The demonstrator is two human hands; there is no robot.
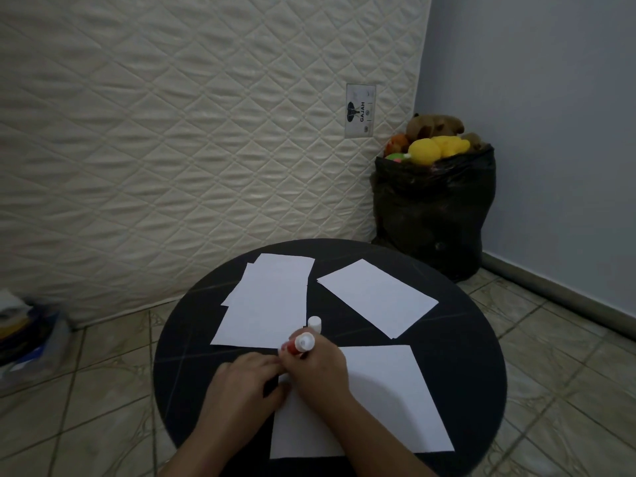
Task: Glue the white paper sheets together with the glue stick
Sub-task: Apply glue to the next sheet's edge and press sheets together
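On a round black table (192,339) lie white paper sheets: a near sheet (385,401) under my hands, a loose stack (268,304) at the far left, and a single sheet (377,296) at the far right. My right hand (320,366) grips a red glue stick (301,345), its base end up, pressed at the near sheet's top-left corner. My left hand (241,383) rests with fingers down on that sheet's left edge. The white cap (315,323) stands on the table just beyond the stick.
An upright quilted mattress (172,132) stands behind the table. A black bag (433,208) full of soft toys sits in the right corner. Stacked items (24,332) lie on the tiled floor at left.
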